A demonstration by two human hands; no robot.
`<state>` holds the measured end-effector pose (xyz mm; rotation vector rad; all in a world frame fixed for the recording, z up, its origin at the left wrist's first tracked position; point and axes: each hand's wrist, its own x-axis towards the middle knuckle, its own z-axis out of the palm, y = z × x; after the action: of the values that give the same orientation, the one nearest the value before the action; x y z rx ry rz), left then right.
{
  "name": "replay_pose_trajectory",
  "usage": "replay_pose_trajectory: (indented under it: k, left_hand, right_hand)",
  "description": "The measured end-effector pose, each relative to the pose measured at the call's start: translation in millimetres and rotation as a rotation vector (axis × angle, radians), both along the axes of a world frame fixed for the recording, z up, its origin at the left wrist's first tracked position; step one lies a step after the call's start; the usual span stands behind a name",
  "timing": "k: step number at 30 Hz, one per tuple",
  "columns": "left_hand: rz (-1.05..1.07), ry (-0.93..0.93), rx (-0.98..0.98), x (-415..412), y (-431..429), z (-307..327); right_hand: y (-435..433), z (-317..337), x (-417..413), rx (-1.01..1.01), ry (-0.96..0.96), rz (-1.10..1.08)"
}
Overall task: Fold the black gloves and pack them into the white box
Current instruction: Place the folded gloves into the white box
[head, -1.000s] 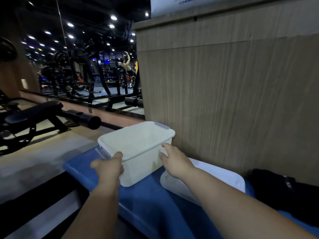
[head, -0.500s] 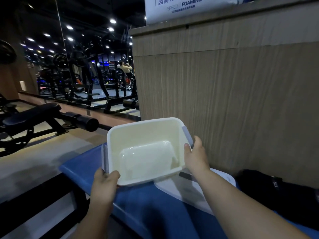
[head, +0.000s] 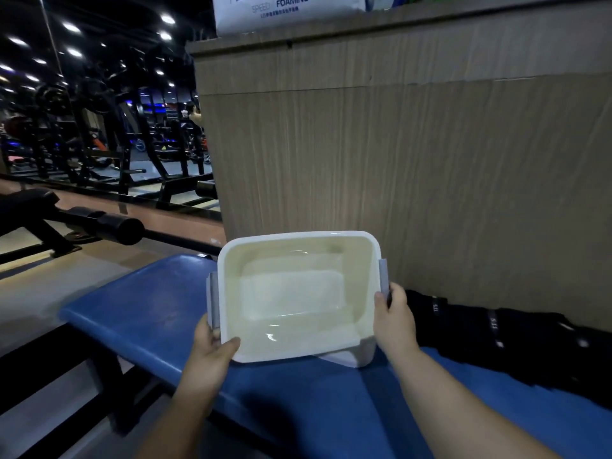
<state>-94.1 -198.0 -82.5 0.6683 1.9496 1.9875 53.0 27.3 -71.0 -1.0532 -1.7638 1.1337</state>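
- Far left: a black cylindrical roller pad point(head: 116, 228) on a gym frame stands on the floor, well apart from the work area. Behind it a mirror wall point(head: 99, 127) reflects dark exercise machines.
- A blue padded table point(head: 149, 309) runs from lower left to lower right.
- The left hand point(head: 212, 346) holds the near left corner of the box. Its grip is pinched on the rim, with the thumb lying over the edge and the fingers behind the grey plastic left latch point(head: 213, 299).
- The white rectangular plastic box point(head: 298, 293) sits over the table between both hands. It is tilted so its open top faces the camera, and it is empty.
- A flat white plastic lid point(head: 337, 357) shows partly beneath the near right corner of the box.
- The right hand point(head: 394, 323) holds the box's right wall just below the grey plastic right latch point(head: 383, 276). Its grip is wrapped round the side, fingertips hidden.
- The black fabric gloves point(head: 513, 332) lie heaped on the table just right of the right hand, outside the box and against a brown wood-grain panel point(head: 397, 160). Their shapes cannot be made out.
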Motion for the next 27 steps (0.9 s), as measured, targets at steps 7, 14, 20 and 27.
replay_pose_trajectory:
  k: [7, 14, 20, 27]
  left_hand:
    - [0.07, -0.037, -0.033, 2, 7, -20]
    - [0.127, -0.068, -0.121, -1, 15, -35]
    - [0.15, -0.086, -0.096, -6, 21, -44]
    - [0.211, -0.02, -0.096, -13, 22, -50]
  right_hand:
    - [14, -4, 6, -0.088, 0.052, 0.044]
    - [23, -9, 6, -0.178, 0.057, -0.04]
    - [35, -13, 0, -0.189, 0.044, -0.086]
    - [39, -12, -13, -0.192, -0.002, -0.082]
